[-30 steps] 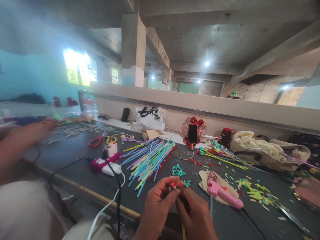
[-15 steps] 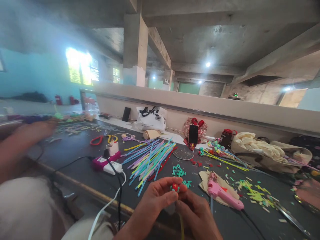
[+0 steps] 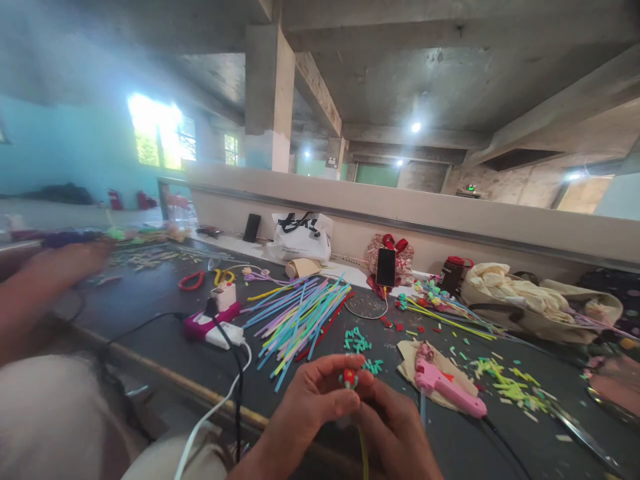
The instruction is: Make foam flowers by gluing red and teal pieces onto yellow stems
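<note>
My left hand [image 3: 313, 403] and my right hand [image 3: 393, 427] meet at the near edge of the dark table [image 3: 150, 300]. Between their fingertips they pinch a small red flower piece with teal petals [image 3: 349, 378] on a yellow stick [image 3: 362, 457] that runs down between my hands. Just beyond my fingers lie small teal cut pieces [image 3: 356, 341]. A pink glue gun [image 3: 445, 385] rests on a cloth to the right of my right hand.
A fan of coloured straws [image 3: 300, 313] lies mid-table, with a pink and white power strip [image 3: 213, 327] and cables to its left. A phone [image 3: 385, 267], bags and yellow-green scraps [image 3: 505, 383] sit behind and to the right. Another person's arm [image 3: 45, 280] reaches in at the left.
My hands stay together on the flower piece; it shifted slightly up and right between my fingers. The arm at the left barely moved.
</note>
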`<action>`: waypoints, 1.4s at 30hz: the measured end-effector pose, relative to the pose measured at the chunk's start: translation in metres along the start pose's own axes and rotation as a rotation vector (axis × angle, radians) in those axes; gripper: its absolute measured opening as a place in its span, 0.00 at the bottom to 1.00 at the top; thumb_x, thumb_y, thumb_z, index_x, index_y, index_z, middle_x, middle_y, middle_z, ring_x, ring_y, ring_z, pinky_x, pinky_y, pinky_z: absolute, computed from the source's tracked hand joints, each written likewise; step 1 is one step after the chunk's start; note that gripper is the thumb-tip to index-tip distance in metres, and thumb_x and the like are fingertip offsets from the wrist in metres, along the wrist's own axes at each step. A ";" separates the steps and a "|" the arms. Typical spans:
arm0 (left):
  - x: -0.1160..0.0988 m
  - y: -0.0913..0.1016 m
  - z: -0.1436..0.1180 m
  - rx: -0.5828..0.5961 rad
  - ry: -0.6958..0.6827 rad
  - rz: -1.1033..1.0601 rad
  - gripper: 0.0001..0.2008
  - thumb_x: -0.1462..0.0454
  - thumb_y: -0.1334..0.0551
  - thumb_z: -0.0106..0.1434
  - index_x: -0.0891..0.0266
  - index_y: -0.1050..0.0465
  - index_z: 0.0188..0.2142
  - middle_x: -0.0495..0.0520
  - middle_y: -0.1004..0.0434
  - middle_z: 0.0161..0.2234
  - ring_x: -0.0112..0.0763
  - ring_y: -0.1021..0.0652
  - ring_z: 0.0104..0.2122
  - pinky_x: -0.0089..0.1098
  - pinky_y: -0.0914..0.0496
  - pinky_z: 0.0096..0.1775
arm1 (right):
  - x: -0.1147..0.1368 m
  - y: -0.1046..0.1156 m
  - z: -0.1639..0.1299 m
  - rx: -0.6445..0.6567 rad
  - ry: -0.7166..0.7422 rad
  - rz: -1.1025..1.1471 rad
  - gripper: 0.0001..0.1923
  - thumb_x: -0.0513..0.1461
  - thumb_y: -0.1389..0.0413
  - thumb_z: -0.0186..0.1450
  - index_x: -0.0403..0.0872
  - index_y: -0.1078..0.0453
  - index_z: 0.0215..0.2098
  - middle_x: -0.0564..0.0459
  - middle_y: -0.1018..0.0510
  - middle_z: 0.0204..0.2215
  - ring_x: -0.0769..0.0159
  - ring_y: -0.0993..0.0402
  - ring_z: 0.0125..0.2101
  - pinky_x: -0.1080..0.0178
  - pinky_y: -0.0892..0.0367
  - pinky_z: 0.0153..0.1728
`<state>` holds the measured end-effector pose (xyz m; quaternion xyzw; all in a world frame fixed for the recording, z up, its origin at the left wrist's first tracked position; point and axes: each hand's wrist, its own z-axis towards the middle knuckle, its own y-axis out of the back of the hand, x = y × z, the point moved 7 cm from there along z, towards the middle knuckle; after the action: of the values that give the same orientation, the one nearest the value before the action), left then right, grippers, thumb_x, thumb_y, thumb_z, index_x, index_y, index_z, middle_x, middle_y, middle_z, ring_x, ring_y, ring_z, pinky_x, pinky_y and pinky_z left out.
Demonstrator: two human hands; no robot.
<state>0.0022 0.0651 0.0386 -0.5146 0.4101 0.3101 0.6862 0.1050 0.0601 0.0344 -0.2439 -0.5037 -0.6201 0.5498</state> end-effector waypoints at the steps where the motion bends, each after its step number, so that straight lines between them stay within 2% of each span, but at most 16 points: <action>1: 0.001 -0.001 0.001 0.029 -0.005 -0.038 0.23 0.66 0.32 0.38 0.60 0.27 0.38 0.55 0.23 0.34 0.34 0.26 0.32 0.31 0.34 0.34 | -0.001 0.000 0.000 0.000 -0.013 -0.002 0.13 0.46 0.49 0.57 0.45 0.30 0.26 0.55 0.28 0.21 0.69 0.34 0.23 0.71 0.39 0.24; 3: 0.002 -0.001 0.004 0.064 -0.021 -0.080 0.30 0.65 0.30 0.36 0.57 0.31 0.42 0.56 0.25 0.39 0.35 0.26 0.33 0.31 0.34 0.33 | -0.004 0.003 -0.001 -0.029 -0.028 -0.014 0.14 0.47 0.49 0.56 0.45 0.31 0.24 0.56 0.30 0.19 0.70 0.36 0.21 0.72 0.40 0.22; 5: 0.001 0.004 0.005 0.033 -0.043 -0.048 0.30 0.64 0.30 0.35 0.59 0.31 0.42 0.58 0.26 0.40 0.35 0.27 0.33 0.31 0.35 0.33 | -0.006 0.008 -0.002 -0.080 -0.025 -0.015 0.15 0.47 0.49 0.56 0.45 0.31 0.23 0.57 0.32 0.17 0.71 0.38 0.20 0.72 0.42 0.21; 7: -0.003 0.011 0.006 -0.042 -0.059 0.001 0.21 0.60 0.33 0.41 0.62 0.29 0.37 0.58 0.25 0.35 0.36 0.27 0.34 0.31 0.35 0.34 | -0.005 0.011 -0.003 -0.098 -0.017 -0.013 0.15 0.47 0.50 0.56 0.45 0.31 0.23 0.57 0.34 0.17 0.72 0.39 0.19 0.72 0.43 0.20; 9: -0.008 0.017 0.005 -0.112 -0.070 -0.003 0.11 0.57 0.39 0.50 0.63 0.30 0.29 0.54 0.26 0.29 0.34 0.28 0.33 0.31 0.35 0.35 | -0.005 0.014 -0.004 -0.103 -0.020 -0.002 0.14 0.47 0.50 0.56 0.45 0.31 0.23 0.58 0.34 0.17 0.72 0.40 0.19 0.72 0.44 0.20; 11: -0.009 0.019 0.005 -0.132 -0.045 -0.075 0.13 0.56 0.47 0.57 0.62 0.35 0.22 0.50 0.30 0.24 0.31 0.29 0.31 0.31 0.35 0.34 | -0.005 0.016 -0.006 -0.104 -0.036 0.011 0.14 0.46 0.50 0.57 0.45 0.31 0.24 0.58 0.35 0.17 0.72 0.40 0.19 0.72 0.44 0.20; 13: -0.007 0.016 0.006 -0.098 -0.004 -0.164 0.15 0.58 0.50 0.59 0.61 0.39 0.20 0.47 0.35 0.20 0.30 0.30 0.30 0.31 0.35 0.32 | -0.007 0.019 -0.007 -0.099 -0.054 0.009 0.13 0.45 0.50 0.57 0.45 0.31 0.25 0.58 0.35 0.17 0.72 0.40 0.19 0.73 0.44 0.19; 16: -0.001 0.011 0.009 -0.038 0.035 -0.190 0.13 0.63 0.51 0.59 0.62 0.41 0.19 0.45 0.40 0.19 0.26 0.33 0.25 0.28 0.35 0.28 | -0.011 0.020 -0.008 -0.071 -0.064 -0.040 0.11 0.44 0.50 0.57 0.45 0.31 0.25 0.58 0.36 0.17 0.73 0.41 0.19 0.73 0.44 0.19; 19: 0.005 0.009 0.011 -0.031 0.046 -0.127 0.13 0.64 0.51 0.59 0.62 0.43 0.18 0.43 0.44 0.16 0.21 0.39 0.18 0.23 0.40 0.21 | -0.013 0.021 -0.008 -0.065 -0.071 -0.065 0.11 0.43 0.50 0.57 0.45 0.31 0.26 0.58 0.37 0.17 0.73 0.42 0.18 0.73 0.45 0.18; 24: 0.013 0.010 0.012 -0.062 0.045 0.016 0.15 0.63 0.48 0.57 0.62 0.45 0.15 0.41 0.49 0.13 0.19 0.46 0.14 0.21 0.49 0.15 | -0.010 0.023 -0.007 -0.112 -0.074 -0.059 0.11 0.43 0.50 0.57 0.45 0.32 0.25 0.58 0.37 0.17 0.73 0.42 0.19 0.72 0.45 0.19; 28: 0.017 0.012 0.012 -0.112 0.058 0.044 0.20 0.58 0.49 0.58 0.61 0.48 0.12 0.41 0.51 0.11 0.20 0.46 0.12 0.22 0.51 0.14 | -0.012 0.021 -0.007 -0.088 -0.079 -0.028 0.11 0.43 0.51 0.58 0.44 0.33 0.26 0.59 0.39 0.16 0.74 0.44 0.18 0.72 0.46 0.18; 32: 0.014 0.011 0.013 -0.113 0.038 -0.104 0.23 0.53 0.52 0.58 0.60 0.50 0.11 0.42 0.51 0.09 0.22 0.44 0.12 0.23 0.49 0.14 | -0.015 0.020 -0.006 -0.079 -0.079 -0.001 0.11 0.43 0.51 0.58 0.44 0.32 0.27 0.59 0.39 0.17 0.74 0.45 0.18 0.73 0.47 0.16; 35: 0.013 0.006 0.012 -0.042 0.056 -0.148 0.19 0.57 0.51 0.59 0.61 0.45 0.14 0.45 0.43 0.11 0.25 0.38 0.15 0.25 0.44 0.16 | -0.015 0.020 -0.006 -0.078 -0.076 -0.007 0.11 0.43 0.51 0.58 0.44 0.32 0.27 0.58 0.38 0.18 0.74 0.44 0.18 0.73 0.46 0.17; 38: 0.010 0.002 0.007 0.033 0.057 -0.068 0.15 0.62 0.52 0.58 0.62 0.40 0.17 0.47 0.38 0.16 0.26 0.35 0.19 0.26 0.41 0.20 | -0.014 0.021 -0.006 -0.088 -0.070 -0.019 0.10 0.42 0.51 0.58 0.44 0.32 0.27 0.57 0.37 0.18 0.74 0.43 0.19 0.73 0.46 0.17; 42: -0.005 0.001 0.001 0.094 -0.092 0.171 0.14 0.68 0.49 0.53 0.63 0.42 0.12 0.49 0.38 0.15 0.27 0.35 0.21 0.29 0.41 0.26 | -0.014 0.023 -0.006 -0.095 -0.066 -0.022 0.09 0.41 0.50 0.57 0.44 0.32 0.27 0.58 0.37 0.17 0.74 0.43 0.19 0.73 0.46 0.18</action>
<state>-0.0004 0.0666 0.0431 -0.4300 0.4348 0.3711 0.6989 0.1321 0.0630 0.0282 -0.2844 -0.4942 -0.6409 0.5139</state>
